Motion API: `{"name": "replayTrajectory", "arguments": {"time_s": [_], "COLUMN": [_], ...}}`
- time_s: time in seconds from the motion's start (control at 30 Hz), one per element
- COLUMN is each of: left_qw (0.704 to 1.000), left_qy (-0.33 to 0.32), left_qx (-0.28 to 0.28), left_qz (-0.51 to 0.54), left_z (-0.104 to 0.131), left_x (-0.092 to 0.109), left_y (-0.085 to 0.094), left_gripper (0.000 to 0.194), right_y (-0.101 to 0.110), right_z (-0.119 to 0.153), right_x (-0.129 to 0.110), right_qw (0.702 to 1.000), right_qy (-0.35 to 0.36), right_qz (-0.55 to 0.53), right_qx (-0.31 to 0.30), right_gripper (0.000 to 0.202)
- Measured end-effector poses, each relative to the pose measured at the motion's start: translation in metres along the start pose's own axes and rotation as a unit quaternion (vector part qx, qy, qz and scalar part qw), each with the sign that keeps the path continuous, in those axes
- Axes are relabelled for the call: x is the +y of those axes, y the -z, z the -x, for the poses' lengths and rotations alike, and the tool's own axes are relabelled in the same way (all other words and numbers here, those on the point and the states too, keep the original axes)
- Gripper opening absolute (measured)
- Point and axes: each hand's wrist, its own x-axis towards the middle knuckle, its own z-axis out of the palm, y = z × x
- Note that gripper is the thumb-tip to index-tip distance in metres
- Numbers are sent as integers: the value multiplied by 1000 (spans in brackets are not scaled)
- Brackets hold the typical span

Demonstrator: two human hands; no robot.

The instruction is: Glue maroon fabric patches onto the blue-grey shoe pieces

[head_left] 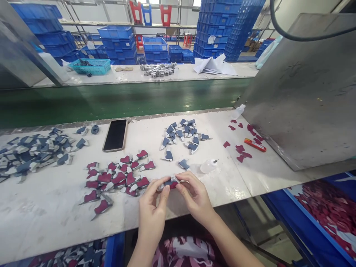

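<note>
Between the fingertips of my left hand (154,205) and my right hand (196,194) is a small grey, blue and dark red plastic part (172,183). Both hands grip it from its two sides, just above the table's front edge; the fingers hide much of it. Left of my hands lies a group of parts with dark red faces (119,178). Beyond them sits a group of parts with blue faces (182,133). A small clear squeeze bottle with a thin tip (208,166) lies to the right of my right hand.
A phone (115,135) and a big heap of blue-grey parts (33,152) are on the left. Loose dark red pieces (239,149) and a red-orange tube (255,145) lie beside a slanted metal panel (308,92). Blue bins (319,218) stand below the table.
</note>
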Motion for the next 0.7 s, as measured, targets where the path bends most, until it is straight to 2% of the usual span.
{"name": "replayTrajectory", "arguments": {"time_s": [0.07, 0.17, 0.23, 0.3, 0.4, 0.5, 0.6, 0.7], "left_qw": [988, 928, 876, 827, 786, 756, 743, 747], "left_qy": [-100, -218, -247, -259, -276, -281, -277, -269], "left_qx": [2, -30, -88, -165, -259, -331, -361, -363], "left_qz": [-115, -300, -403, -471, -488, -489, -491, -487], "left_z": [-6, -24, -45, -70, -110, -139, -147, -138], "left_x": [0, 4, 11, 20, 29, 28, 19, 10], "left_y": [9, 30, 45, 60, 78, 92, 105, 121], "left_gripper": [20, 21, 23, 27, 33, 40, 45, 48], "right_y": [-1, -13, -27, -43, -60, -67, -71, -83], "right_z": [-1, -1, -4, -11, -32, -52, -60, -54], "right_x": [1, 2, 5, 8, 14, 20, 24, 24], "right_qw": [997, 973, 950, 932, 919, 913, 906, 902], "right_qy": [7, 21, 25, 27, 35, 65, 80, 87], "right_qz": [67, 190, 251, 293, 326, 327, 324, 323], "right_qx": [-46, -133, -183, -213, -220, -235, -261, -272], "right_gripper": [38, 89, 114, 128, 134, 133, 128, 124]}}
